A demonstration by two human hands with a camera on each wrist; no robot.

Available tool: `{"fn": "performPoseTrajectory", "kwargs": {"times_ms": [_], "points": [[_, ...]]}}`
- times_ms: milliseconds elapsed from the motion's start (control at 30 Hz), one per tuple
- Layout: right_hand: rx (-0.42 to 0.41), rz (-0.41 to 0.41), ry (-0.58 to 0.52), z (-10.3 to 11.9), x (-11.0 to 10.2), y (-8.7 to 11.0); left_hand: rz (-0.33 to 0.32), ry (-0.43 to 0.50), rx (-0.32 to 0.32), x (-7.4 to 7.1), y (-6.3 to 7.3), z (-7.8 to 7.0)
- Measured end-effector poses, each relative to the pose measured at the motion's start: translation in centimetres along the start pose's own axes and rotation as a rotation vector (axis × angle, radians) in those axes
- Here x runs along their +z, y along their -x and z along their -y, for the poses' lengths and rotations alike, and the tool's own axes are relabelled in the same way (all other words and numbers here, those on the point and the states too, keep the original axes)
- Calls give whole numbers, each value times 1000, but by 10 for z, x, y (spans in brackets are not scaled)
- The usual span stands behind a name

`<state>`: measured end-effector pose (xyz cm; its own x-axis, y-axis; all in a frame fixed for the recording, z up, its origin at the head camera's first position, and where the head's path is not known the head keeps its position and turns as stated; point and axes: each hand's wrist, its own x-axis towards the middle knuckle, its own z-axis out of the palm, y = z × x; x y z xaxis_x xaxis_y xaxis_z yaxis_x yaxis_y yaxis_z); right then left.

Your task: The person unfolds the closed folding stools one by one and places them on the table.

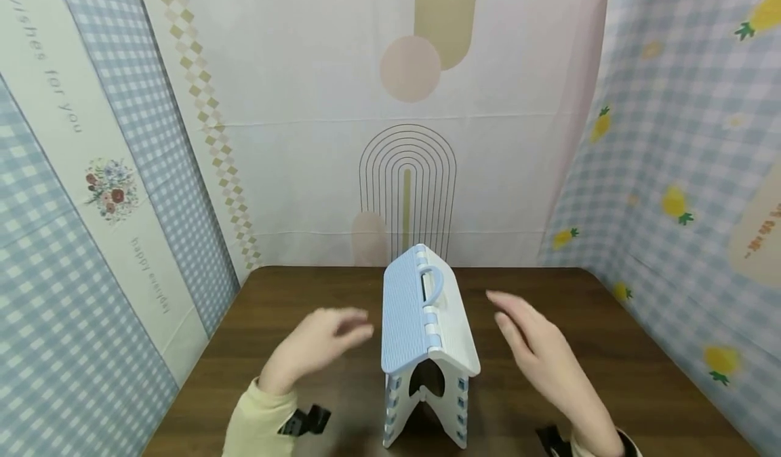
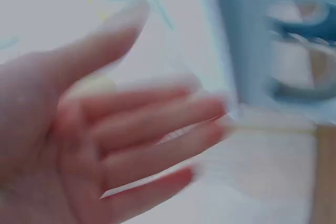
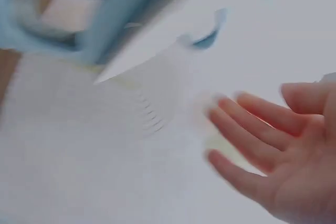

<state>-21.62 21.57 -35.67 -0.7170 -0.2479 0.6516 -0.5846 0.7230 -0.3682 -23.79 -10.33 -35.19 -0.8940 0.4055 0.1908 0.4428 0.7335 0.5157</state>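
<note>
A blue and white folding stool stands half folded on the table, its two top panels sloping like a roof. A pale blue carry handle loops up at its ridge. To the left of the stool and apart from it hovers my left hand, fingers extended. My right hand is held off its right side, fingers also stretched out. Both wrist views show an empty palm, the left one blurred, with part of the stool close by.
The dark brown wooden table carries the stool near its front. Behind it hangs a white patterned cloth. Blue checked cloths hang along the left and right sides. A black strap is on my left wrist.
</note>
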Motion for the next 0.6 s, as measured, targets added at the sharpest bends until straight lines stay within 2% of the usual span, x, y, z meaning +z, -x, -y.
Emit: {"fn": "performPoseTrajectory", "kwargs": {"times_ms": [67, 100, 167, 233, 333, 433, 600], "points": [[-94, -12, 10, 10, 6, -20, -133, 6, -42, -2, -18, -24], [-131, 0, 15, 13, 12, -28, -168, 9, -60, 0, -27, -35], [-168, 56, 35, 17, 27, -41, -168, 11, -73, 11, -42, -52], [-148, 125, 62, 19, 41, -47, -120, -4, -73, 26, -53, -62], [-95, 166, 85, 19, 55, -46, -63, 20, -117, 47, -59, -67], [-87, 140, 93, 21, 61, -43, -76, 53, -146, 59, -58, -65], [-72, 126, 107, 25, 61, -39, -122, 69, -148, 65, -56, -64]]}}
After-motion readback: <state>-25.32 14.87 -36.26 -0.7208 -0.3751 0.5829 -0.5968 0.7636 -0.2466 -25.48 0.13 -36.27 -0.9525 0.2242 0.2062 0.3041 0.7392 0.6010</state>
